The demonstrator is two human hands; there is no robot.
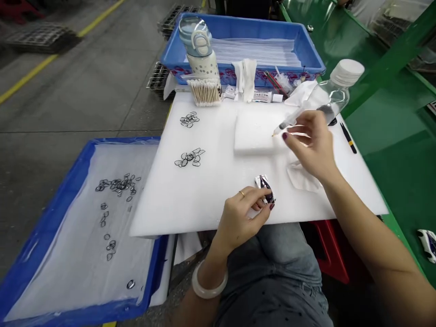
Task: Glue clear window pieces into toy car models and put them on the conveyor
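Observation:
My left hand [238, 220] pinches a small black-and-white toy car [262, 183] above the front edge of the white foam board [211, 200]. My right hand [315, 147] is closed around a clear syringe [283, 125]. Its tip points down and left, at the top of a white foam block [255, 129]; whether it touches is hard to tell. A crumpled clear plastic bag or film [301, 177] lies below my right hand. Two small piles of thin black rings, a farther pile [189, 119] and a nearer pile [190, 157], rest on the board's left side.
Left and lower, a lined blue tray [76, 181] holds more black rings. Along the back stand cotton swabs [205, 93], a drink bottle [200, 50] and a blue bin [272, 27]. A clear bottle [340, 91] and black tweezers [348, 137] are at right. Another toy car [427, 245] sits far right.

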